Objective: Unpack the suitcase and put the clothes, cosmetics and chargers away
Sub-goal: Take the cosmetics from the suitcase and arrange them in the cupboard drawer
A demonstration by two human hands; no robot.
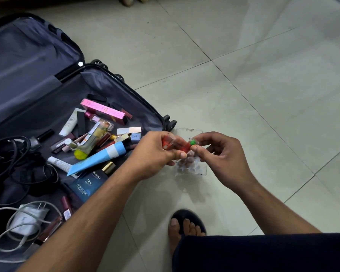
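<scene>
Glossy tiled floor; suitcase lining matt cloth.

**Tiled floor and what rests on it**

The pale tiled floor carries an open dark suitcase at the left. Just beside its wheels stands a clear plastic organiser. A foot in a dark sandal rests nearer the camera.

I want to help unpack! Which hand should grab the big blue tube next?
Probably the left hand. It hovers at the open suitcase edge, right beside the blue tube. The right hand is over the floor, farther away. Both hold small bottles now.
</scene>
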